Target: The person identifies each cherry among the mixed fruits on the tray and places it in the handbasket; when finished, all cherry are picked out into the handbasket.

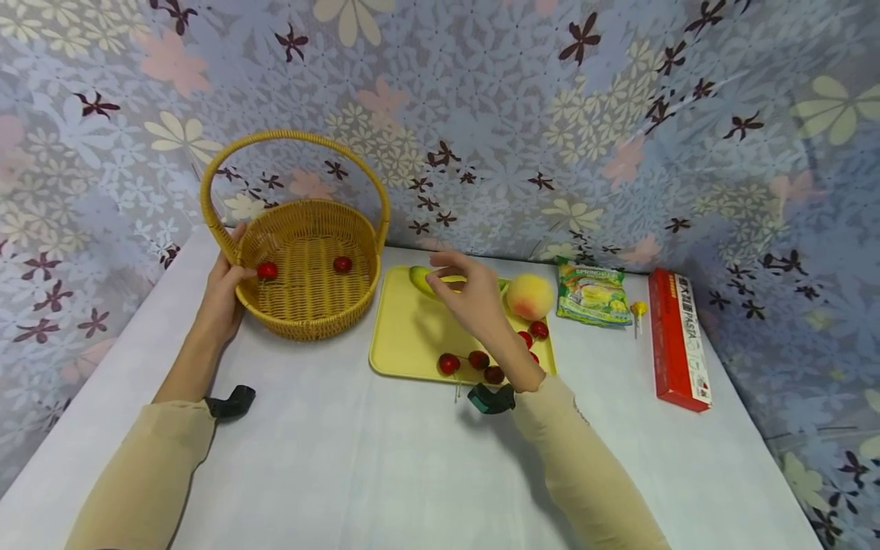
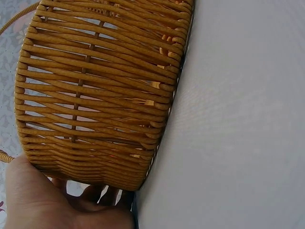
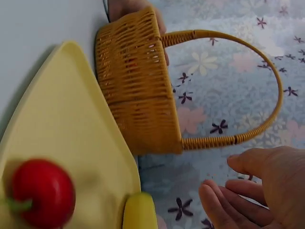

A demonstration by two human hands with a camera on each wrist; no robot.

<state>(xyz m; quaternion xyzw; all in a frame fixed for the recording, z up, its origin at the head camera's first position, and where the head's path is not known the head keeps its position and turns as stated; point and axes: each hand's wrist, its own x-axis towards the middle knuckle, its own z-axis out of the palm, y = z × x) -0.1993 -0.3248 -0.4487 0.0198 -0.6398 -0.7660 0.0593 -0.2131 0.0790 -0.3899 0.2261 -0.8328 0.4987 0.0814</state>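
Observation:
My left hand (image 1: 218,298) grips the side of a yellow wicker basket (image 1: 309,330), its thumb over the rim. Inside the basket lie two red cherries, one near the thumb (image 1: 266,270) and another to the right (image 1: 342,264). Over a yellow tray (image 1: 402,336) hovers my right hand (image 1: 477,298), thumb and fingers apart and holding nothing. Below it is a banana (image 1: 422,279), partly covered by the hand; its tip (image 3: 139,212) shows in the right wrist view. A peach (image 1: 531,296) and several cherries (image 1: 449,363) sit on the tray, some hidden behind the right wrist.
Right of the tray lie a green and yellow snack packet (image 1: 593,295), a small yellow lollipop (image 1: 638,308) and a red pasta box (image 1: 679,340). The basket's tall handle (image 1: 296,136) arches upward. A floral cloth (image 1: 481,114) hangs behind the white table (image 1: 330,458).

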